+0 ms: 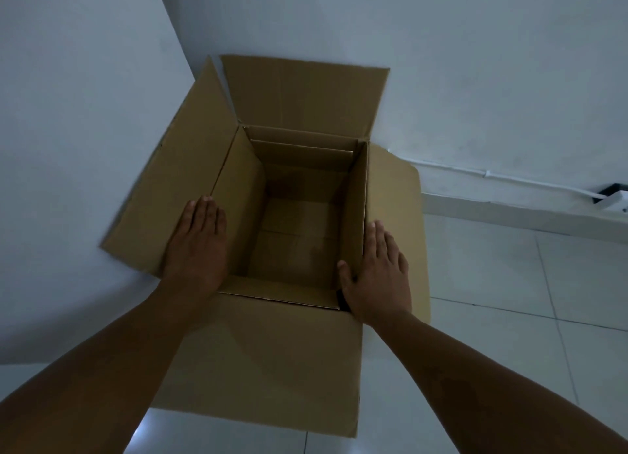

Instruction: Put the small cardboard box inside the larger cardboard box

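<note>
1. Two hands lay flat on the larger cardboard box [272,351], which filled the middle of the frame with all four flaps folded outward.
2. Our left hand [195,246] rested palm down on the left flap [163,195], fingers straight and pressed together, gripping nothing.
3. Our right hand [379,277] rested on the right flap [397,215] at the rim, fingers extended and close together, thumb hooked over the near right corner of the opening; it held nothing either.
4. Inside we saw only bare cardboard: the bottom flaps at the centre of the frame, with a ledge of board along the far wall. The interior was dim, so a flat item in the shadow could have escaped us.
5. The small cardboard box was not in view anywhere; we could not say where it stood.
6. We judged the larger box light and fairly stiff, its flaps springy and its walls apt to buckle under pressure, so holding the side flaps down seemed the sound way to keep the mouth open.
7. We expected the small box to be light, rigid and matte, best taken by two opposite walls.
</note>
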`<state>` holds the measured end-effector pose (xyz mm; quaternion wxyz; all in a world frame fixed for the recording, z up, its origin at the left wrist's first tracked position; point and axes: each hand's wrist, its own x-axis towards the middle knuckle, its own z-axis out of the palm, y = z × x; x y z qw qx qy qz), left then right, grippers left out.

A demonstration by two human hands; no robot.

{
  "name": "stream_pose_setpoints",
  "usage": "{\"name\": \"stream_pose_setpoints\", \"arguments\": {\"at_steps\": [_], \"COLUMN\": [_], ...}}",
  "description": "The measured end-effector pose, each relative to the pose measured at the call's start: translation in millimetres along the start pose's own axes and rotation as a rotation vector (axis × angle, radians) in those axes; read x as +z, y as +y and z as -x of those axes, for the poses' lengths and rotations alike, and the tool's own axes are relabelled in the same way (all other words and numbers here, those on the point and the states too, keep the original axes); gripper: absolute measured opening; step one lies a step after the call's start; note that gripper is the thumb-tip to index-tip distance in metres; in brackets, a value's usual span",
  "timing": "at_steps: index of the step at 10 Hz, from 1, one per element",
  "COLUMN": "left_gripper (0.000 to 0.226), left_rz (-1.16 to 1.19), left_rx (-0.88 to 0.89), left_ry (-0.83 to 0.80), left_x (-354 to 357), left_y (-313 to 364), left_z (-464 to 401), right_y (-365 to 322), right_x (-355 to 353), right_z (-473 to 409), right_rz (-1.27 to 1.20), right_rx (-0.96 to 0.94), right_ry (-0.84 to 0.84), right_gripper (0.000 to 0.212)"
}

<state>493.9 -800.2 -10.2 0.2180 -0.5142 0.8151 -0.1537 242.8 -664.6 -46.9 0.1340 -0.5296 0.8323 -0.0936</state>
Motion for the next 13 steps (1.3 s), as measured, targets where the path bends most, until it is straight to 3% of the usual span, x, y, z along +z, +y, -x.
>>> {"name": "stream_pose_setpoints", "arguments": {"at_steps": [2,8,11,12,13], "left_gripper": [0.089,0.084,0.079,0.065,0.043], "left_rz": [0.091,0.081,0.263,0.365,0.456], "left_rx": [-0.011,0.012,-0.012,-0.043,-0.076], "left_ry": [0.013,0.044,0.009,-0.064,-0.158], "left_x": [5.7,14.8,-11.5,-33.3,-66.7], "left_y": [0.0,-10.1,-11.0,-12.0,-19.0], "left_z": [13.8,-0.7,7.9,18.5,30.5], "right_y": [0.1,-15.3,-18.1,-21.9,-30.2], "right_x": [-2.8,2.5,-18.1,-41.0,-78.4], "right_z": [9.1,4.3,4.5,6.5,7.2], "right_rz": [-0.038,0.005,0.011,0.003,0.034], "right_rx": [-0.031,0.003,0.005,0.014,-0.003], "right_ry": [0.009,0.023,-0.111,-0.227,-0.268], "right_gripper": [0.081,0.081,0.083,0.082,0.067]}}
